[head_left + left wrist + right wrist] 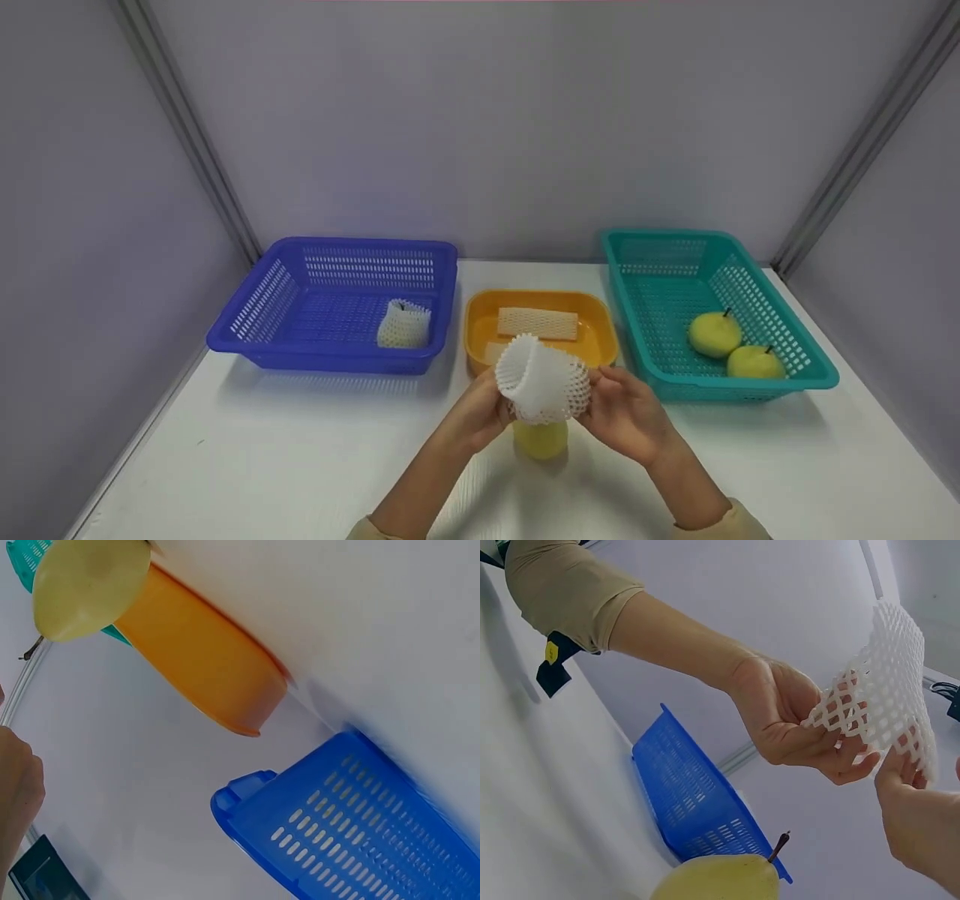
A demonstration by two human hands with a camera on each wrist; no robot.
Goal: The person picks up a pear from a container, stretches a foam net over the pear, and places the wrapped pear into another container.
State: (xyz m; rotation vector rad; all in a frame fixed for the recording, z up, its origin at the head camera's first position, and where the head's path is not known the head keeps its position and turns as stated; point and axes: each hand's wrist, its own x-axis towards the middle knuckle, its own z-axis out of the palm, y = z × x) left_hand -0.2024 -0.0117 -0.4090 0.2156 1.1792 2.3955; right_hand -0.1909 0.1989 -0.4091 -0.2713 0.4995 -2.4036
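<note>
A white foam net sleeve is stretched between my two hands, its wide mouth tilted up and to the left in the head view. My left hand pinches its lower left edge, and my right hand grips the right edge. In the right wrist view, the fingers of the left hand and right hand hold the netting by its lower rim. A yellow pear stands on the white table just below the sleeve, partly hidden by it; its stem shows in the right wrist view.
An orange basin behind the hands contains flat foam nets. At the left, a blue basket holds a pear in a foam net. The green basket at the right holds two bare pears. Walls enclose the table.
</note>
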